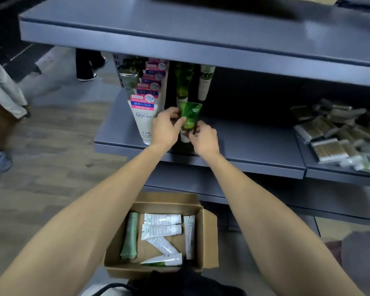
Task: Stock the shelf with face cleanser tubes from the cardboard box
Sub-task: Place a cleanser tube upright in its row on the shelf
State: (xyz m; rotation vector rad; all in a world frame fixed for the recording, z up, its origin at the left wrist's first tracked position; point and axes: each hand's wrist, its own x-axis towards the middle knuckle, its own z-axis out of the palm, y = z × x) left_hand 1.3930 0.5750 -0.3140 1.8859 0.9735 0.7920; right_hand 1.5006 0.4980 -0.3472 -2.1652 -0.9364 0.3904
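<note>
Tube: glossy green face cleanser tube (189, 118), flat crimped end up, white cap down, upright near the front edge of the grey metal shelf (254, 146).
Left hand (166, 128): arm stretched forward, thumb and fingers pinching the tube's left side.
Right hand (203, 138): fingers curled, gripping the tube low near its cap.
Neighbours: row of white-and-pink tubes (144, 124) just left; more green tubes (183, 82) behind.
Room: bare shelf to the right, up to a heap of cotton swab packs (338, 135).
Box: open cardboard box (209, 238) on the floor below, holding white and pale-green tubes lying flat.
</note>
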